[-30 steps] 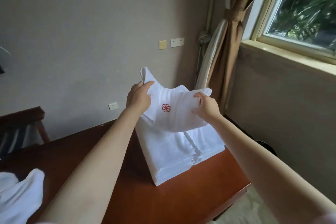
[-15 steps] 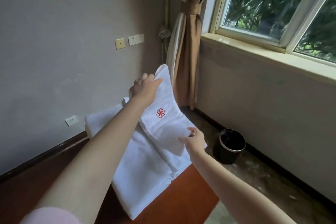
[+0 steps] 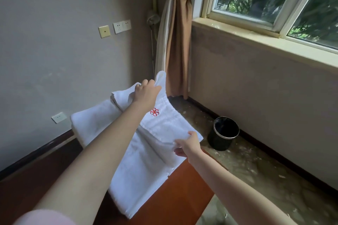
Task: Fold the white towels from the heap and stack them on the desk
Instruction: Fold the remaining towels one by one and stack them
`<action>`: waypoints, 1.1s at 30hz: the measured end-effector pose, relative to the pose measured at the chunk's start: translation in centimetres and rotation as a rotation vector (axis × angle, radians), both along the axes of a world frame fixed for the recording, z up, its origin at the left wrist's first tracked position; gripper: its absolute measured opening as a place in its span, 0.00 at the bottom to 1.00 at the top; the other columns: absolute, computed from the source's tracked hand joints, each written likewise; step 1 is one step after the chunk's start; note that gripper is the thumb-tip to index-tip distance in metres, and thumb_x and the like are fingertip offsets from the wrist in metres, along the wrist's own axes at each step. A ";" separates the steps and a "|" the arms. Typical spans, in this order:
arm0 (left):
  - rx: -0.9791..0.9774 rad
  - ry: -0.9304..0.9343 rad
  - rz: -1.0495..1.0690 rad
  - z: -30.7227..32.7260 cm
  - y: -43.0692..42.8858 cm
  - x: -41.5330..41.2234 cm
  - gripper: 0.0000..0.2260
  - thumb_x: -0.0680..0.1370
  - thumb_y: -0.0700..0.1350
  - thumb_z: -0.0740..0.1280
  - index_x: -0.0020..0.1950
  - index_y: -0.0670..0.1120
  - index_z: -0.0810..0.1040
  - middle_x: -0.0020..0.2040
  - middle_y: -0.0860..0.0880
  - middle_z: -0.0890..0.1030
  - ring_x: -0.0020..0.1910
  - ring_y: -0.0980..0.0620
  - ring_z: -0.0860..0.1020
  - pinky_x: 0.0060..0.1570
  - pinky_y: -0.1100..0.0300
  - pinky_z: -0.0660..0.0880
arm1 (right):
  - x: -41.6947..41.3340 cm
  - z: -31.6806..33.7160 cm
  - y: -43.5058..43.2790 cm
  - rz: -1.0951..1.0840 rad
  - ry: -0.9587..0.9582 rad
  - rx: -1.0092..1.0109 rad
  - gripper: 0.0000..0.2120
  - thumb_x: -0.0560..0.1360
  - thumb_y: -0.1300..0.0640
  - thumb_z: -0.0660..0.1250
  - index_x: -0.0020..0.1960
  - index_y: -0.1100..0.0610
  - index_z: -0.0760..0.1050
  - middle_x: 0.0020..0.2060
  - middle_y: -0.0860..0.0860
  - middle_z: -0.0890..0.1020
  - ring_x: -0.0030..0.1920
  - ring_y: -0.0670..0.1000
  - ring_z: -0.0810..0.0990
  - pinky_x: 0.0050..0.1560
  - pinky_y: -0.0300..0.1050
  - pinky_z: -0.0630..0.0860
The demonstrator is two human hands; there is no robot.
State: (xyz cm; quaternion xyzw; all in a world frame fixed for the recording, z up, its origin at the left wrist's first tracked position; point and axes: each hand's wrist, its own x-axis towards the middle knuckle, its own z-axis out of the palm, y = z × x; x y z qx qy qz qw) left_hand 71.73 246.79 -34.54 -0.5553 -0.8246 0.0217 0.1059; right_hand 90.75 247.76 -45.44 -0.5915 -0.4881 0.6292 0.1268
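Folded white terry towel with red flower emblem [image 3: 164, 126] hung stretched just over stack of folded white towels [image 3: 142, 179], at right edge of red-brown wooden desk [image 3: 173, 197]. Left hand [image 3: 146, 93] pinched far end, raised. Right hand [image 3: 188, 144] pinched near corner. Step: placing onto stack. Next: lower flat, square edges, let go without dragging layers.
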 end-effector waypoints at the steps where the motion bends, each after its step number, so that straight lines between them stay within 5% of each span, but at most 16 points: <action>1: 0.000 -0.002 -0.002 0.0 -0.1 0.1 0.20 0.71 0.30 0.63 0.59 0.47 0.73 0.55 0.45 0.69 0.56 0.45 0.68 0.52 0.53 0.68 | 0.2 -0.2 -0.3 0.061 -0.098 0.070 0.34 0.70 0.66 0.62 0.73 0.53 0.55 0.38 0.58 0.80 0.27 0.53 0.78 0.33 0.44 0.79; 4: 0.000 -0.015 -0.010 -0.3 -0.4 0.5 0.18 0.71 0.30 0.63 0.57 0.46 0.72 0.54 0.45 0.69 0.55 0.45 0.68 0.52 0.54 0.69 | 1.2 -1.4 -1.4 0.223 -0.269 0.192 0.32 0.70 0.66 0.60 0.71 0.52 0.56 0.40 0.59 0.82 0.34 0.55 0.81 0.38 0.48 0.80; 8: -0.006 -0.039 -0.023 -0.8 -0.7 0.9 0.18 0.71 0.30 0.62 0.57 0.45 0.71 0.55 0.46 0.69 0.55 0.45 0.68 0.46 0.56 0.65 | 2.0 -2.5 -0.4 -0.031 0.040 0.075 0.38 0.70 0.62 0.69 0.74 0.50 0.54 0.52 0.60 0.77 0.42 0.56 0.78 0.40 0.48 0.77; 14: -0.002 -0.056 -0.032 -1.7 -1.2 1.1 0.17 0.71 0.30 0.62 0.57 0.46 0.71 0.53 0.46 0.68 0.53 0.46 0.67 0.43 0.56 0.63 | 1.6 -2.9 2.8 -0.382 0.164 -0.023 0.37 0.72 0.65 0.69 0.75 0.53 0.56 0.45 0.56 0.75 0.27 0.49 0.68 0.29 0.40 0.67; 19: 0.014 -0.067 -0.043 -2.3 -1.2 0.8 0.19 0.71 0.30 0.61 0.58 0.46 0.71 0.54 0.47 0.68 0.53 0.46 0.67 0.44 0.57 0.64 | 2.4 -3.5 3.9 -0.044 -0.211 0.348 0.28 0.71 0.66 0.65 0.69 0.51 0.66 0.47 0.49 0.74 0.43 0.52 0.78 0.35 0.43 0.74; 23: 0.030 -0.084 -0.047 -2.8 -1.1 0.6 0.19 0.70 0.30 0.60 0.57 0.46 0.71 0.53 0.47 0.68 0.52 0.46 0.67 0.44 0.57 0.64 | 3.2 -4.1 3.9 0.155 -0.515 0.615 0.33 0.70 0.57 0.70 0.72 0.54 0.62 0.62 0.54 0.70 0.62 0.56 0.68 0.53 0.49 0.73; 27: 0.028 -0.082 -0.036 -3.3 -0.8 -0.2 0.21 0.71 0.30 0.61 0.61 0.47 0.71 0.57 0.47 0.69 0.55 0.45 0.68 0.48 0.55 0.67 | 1.8 -2.8 5.1 0.200 -0.497 0.827 0.28 0.72 0.56 0.68 0.71 0.53 0.64 0.63 0.53 0.69 0.64 0.55 0.65 0.57 0.48 0.67; 33: 0.047 -0.081 0.000 -3.8 -0.8 -1.6 0.23 0.71 0.30 0.60 0.63 0.48 0.71 0.55 0.46 0.69 0.54 0.45 0.68 0.47 0.56 0.64 | -4.1 -0.3 8.3 0.368 -0.312 0.881 0.26 0.75 0.55 0.68 0.70 0.54 0.65 0.65 0.53 0.70 0.65 0.54 0.68 0.61 0.50 0.71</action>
